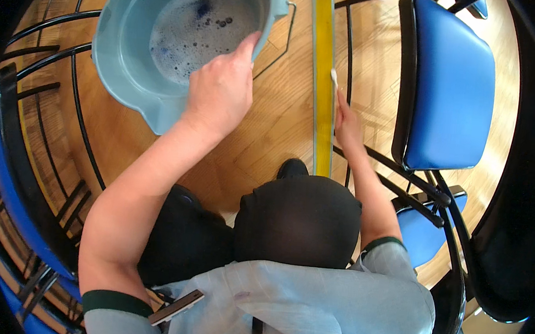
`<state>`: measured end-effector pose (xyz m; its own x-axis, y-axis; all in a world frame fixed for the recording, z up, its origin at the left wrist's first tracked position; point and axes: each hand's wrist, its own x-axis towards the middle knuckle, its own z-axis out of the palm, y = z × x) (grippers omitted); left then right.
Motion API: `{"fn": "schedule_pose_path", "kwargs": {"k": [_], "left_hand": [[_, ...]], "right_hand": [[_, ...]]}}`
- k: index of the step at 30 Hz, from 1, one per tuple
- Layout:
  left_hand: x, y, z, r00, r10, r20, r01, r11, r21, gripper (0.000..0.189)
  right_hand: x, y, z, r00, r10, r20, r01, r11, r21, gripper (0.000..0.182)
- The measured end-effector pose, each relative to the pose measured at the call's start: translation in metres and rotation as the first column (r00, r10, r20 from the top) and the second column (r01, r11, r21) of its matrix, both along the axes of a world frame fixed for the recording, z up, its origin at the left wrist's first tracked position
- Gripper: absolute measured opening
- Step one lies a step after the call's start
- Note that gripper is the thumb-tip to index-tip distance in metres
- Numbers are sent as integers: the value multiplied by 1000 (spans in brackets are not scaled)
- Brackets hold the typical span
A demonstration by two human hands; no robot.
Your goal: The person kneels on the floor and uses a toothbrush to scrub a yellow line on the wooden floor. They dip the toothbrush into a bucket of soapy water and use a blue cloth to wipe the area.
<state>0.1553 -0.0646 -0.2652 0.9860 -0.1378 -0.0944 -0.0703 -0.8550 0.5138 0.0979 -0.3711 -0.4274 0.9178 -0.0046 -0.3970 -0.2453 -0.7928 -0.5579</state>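
My left hand (222, 88) grips the near right rim of a pale blue-green plastic bucket (123, 68). Foamy, dark-flecked water (184, 31) covers the bucket's bottom, and a thin wire bail handle (289, 33) hangs at its right side. Low on the right, my right hand (350, 127) is closed around a slim white tool (334, 77), perhaps a toothbrush; most of it is hidden by the fingers. Its white tip meets the right edge of a ribbed yellow floor strip (326, 54) with grey metal borders.
Blue padded chairs with black frames flank me: one seat (453, 87) on the right, another (17, 171) on the left. Black chair legs (350, 46) stand close beside the strip. Wood-patterned flooring (276, 120) lies beneath, and my knee (298, 221) is bent in front.
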Motion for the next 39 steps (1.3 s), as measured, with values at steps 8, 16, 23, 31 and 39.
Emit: {"fn": "schedule_pose_path", "kwargs": {"k": [8,16,23,31,39], "left_hand": [[2,2,6,1000,-1,-7,1,1000,18,40],[3,3,3,1000,-12,4,12,1000,-13,40],[4,-2,2,1000,-16,11,16,999,29,41],[4,2,3,1000,-22,18,22,1000,0,41],[2,0,2,1000,1,21,-1,1000,24,40]], "right_hand": [[-8,6,10,1000,7,-26,-8,1000,-28,47],[53,7,-1,999,7,-39,-9,999,-48,47],[-1,-6,-14,998,-11,64,9,999,38,47],[-19,-4,2,1000,11,-2,-11,1000,3,47],[-163,-24,23,986,43,-162,-42,999,7,55]]}}
